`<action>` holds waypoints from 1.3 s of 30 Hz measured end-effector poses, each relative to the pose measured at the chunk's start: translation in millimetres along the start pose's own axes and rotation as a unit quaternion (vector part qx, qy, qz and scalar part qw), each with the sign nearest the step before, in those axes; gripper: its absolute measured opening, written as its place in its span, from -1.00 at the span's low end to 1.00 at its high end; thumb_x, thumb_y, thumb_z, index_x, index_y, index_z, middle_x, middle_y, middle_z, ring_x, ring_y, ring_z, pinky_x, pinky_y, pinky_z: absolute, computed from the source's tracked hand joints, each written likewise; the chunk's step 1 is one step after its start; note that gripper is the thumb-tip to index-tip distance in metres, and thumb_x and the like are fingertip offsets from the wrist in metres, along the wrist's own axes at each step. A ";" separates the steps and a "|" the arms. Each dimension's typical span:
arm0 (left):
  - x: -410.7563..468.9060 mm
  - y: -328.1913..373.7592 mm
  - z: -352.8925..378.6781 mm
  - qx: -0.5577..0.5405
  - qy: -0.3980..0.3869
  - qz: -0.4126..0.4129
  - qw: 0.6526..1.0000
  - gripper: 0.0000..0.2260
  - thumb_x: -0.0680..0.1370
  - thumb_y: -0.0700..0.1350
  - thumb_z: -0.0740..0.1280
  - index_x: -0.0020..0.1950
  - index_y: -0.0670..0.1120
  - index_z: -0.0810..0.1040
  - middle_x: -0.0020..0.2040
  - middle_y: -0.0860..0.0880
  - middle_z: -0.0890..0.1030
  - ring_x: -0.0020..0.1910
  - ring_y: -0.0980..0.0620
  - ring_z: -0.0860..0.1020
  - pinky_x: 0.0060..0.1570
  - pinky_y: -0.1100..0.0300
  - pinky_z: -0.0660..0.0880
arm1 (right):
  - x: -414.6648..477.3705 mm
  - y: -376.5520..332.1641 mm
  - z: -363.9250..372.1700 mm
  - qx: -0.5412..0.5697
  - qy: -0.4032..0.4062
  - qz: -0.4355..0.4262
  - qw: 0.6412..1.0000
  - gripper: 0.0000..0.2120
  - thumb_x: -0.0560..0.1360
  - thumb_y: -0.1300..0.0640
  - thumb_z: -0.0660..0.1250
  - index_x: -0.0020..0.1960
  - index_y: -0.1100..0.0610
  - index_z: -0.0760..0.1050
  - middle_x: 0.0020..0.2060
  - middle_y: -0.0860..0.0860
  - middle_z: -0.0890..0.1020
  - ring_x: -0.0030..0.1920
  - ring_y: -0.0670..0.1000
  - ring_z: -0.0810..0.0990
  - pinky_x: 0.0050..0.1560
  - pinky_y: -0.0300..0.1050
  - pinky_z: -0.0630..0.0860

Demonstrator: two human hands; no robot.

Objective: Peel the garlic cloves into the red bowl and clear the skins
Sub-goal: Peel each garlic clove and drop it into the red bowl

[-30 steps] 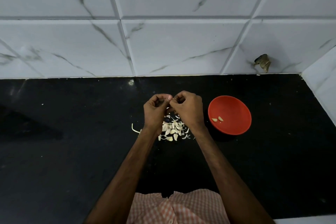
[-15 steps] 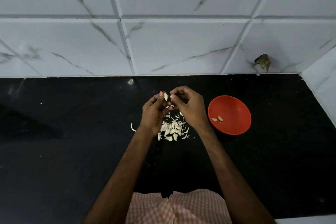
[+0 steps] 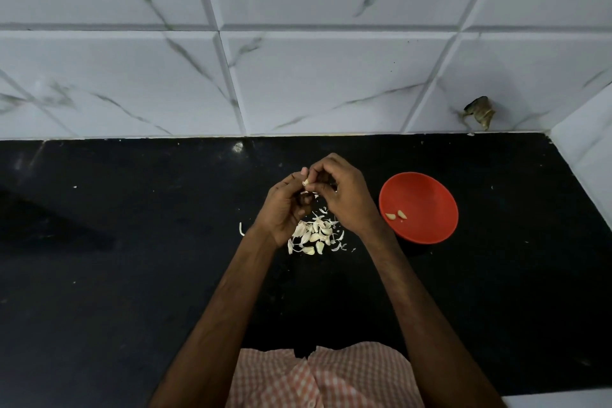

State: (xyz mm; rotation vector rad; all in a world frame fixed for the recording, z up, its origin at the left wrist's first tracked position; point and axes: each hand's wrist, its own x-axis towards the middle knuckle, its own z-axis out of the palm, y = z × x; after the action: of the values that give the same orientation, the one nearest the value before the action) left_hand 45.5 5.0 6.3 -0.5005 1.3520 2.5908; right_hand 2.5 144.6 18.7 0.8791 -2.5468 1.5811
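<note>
Right hand (image 3: pixel 347 199) joined left hand (image 3: pixel 284 210) pinching one clove (image 3: pixel 306 181) (bowl (image 3: pixel 427 195): two).

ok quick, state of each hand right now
Left hand: closed, pinching a garlic clove.
Right hand: closed, picking at the same clove.

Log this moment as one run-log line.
step: peeling | left hand: holds garlic clove | right hand: pinches same clove | red bowl: two peeled cloves | garlic pile: on counter
</note>
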 end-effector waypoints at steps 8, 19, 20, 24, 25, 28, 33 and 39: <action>-0.7 3.8 3.1 0.003 0.022 -0.030 0.999 -0.83 0.64 -0.10 0.30 -0.08 -0.10 0.63 -0.27 0.02 0.51 -0.41 0.19 0.37 -0.55 0.37 0.29 | -1.5 -1.9 -1.6 -0.037 -0.005 0.002 0.999 -0.81 0.49 0.27 0.45 -0.03 0.02 0.53 -0.06 -0.26 0.50 -0.02 -0.16 0.60 -0.07 -0.14 0.61; -0.6 -2.9 16.9 -0.053 0.033 -0.078 0.995 -0.77 0.54 0.09 0.37 -0.06 -0.08 0.62 -0.28 0.05 0.58 -0.38 0.18 0.47 -0.51 0.35 0.35 | -3.7 1.5 0.1 -0.068 0.032 -0.016 0.997 -0.98 0.54 0.12 0.27 -0.04 0.04 0.47 -0.06 -0.18 0.49 -0.02 -0.08 0.59 -0.14 0.06 0.62; -0.3 -4.3 18.4 -0.042 0.035 -0.071 0.996 -0.73 0.50 0.11 0.38 -0.02 -0.08 0.62 -0.27 0.06 0.59 -0.37 0.18 0.48 -0.47 0.34 0.36 | -3.8 3.3 0.5 -0.052 0.037 -0.011 0.998 -0.99 0.55 0.14 0.28 -0.04 0.06 0.47 -0.07 -0.19 0.48 -0.03 -0.09 0.59 -0.13 0.03 0.62; 0.4 -8.8 17.5 0.002 0.047 -0.002 0.999 -0.82 0.56 0.02 0.37 -0.01 -0.08 0.63 -0.25 0.06 0.63 -0.37 0.18 0.47 -0.46 0.33 0.37 | -4.8 11.7 2.0 -0.006 0.059 0.026 0.998 -0.90 0.58 0.29 0.32 -0.02 0.11 0.48 -0.08 -0.18 0.48 -0.05 -0.10 0.58 -0.05 0.00 0.62; 0.4 -9.3 16.0 0.015 0.049 0.017 0.999 -0.86 0.59 -0.04 0.36 0.01 -0.09 0.63 -0.22 0.04 0.65 -0.37 0.18 0.48 -0.46 0.33 0.38 | -4.5 13.3 1.8 0.008 0.065 0.037 0.997 -0.90 0.58 0.31 0.33 -0.02 0.13 0.48 -0.08 -0.15 0.49 -0.05 -0.08 0.58 -0.03 0.01 0.62; 0.3 -8.9 11.7 0.056 0.057 0.058 0.995 -0.90 0.61 -0.18 0.36 0.08 -0.12 0.64 -0.17 0.01 0.68 -0.33 0.15 0.54 -0.48 0.30 0.40 | -4.5 13.9 1.6 0.039 0.087 0.052 0.994 -0.89 0.56 0.35 0.34 -0.02 0.16 0.49 -0.10 -0.06 0.53 -0.08 -0.10 0.56 -0.05 -0.13 0.57; -1.2 -8.9 10.6 0.091 0.081 0.097 0.988 -0.88 0.57 -0.22 0.41 0.10 -0.20 0.62 -0.17 -0.07 0.66 -0.25 0.08 0.60 -0.49 0.22 0.47 | -6.2 8.5 2.4 0.081 0.124 0.066 0.987 -0.91 0.51 0.31 0.44 -0.04 0.20 0.55 -0.17 0.01 0.61 -0.15 -0.06 0.58 -0.11 -0.30 0.51; -2.4 -8.7 10.5 0.105 0.093 0.119 0.983 -0.87 0.57 -0.24 0.41 0.09 -0.26 0.60 -0.12 -0.13 0.64 -0.22 0.04 0.60 -0.48 0.20 0.50 | -6.8 8.5 4.7 0.094 0.143 0.082 0.982 -0.85 0.48 0.29 0.48 -0.08 0.11 0.55 -0.21 -0.10 0.62 -0.17 -0.15 0.59 -0.13 -0.36 0.48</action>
State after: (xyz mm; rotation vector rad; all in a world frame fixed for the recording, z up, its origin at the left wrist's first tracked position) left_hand 48.1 18.5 6.1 -0.5908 1.8251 2.5912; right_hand 5.5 146.6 7.4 0.4177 -2.3491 1.8619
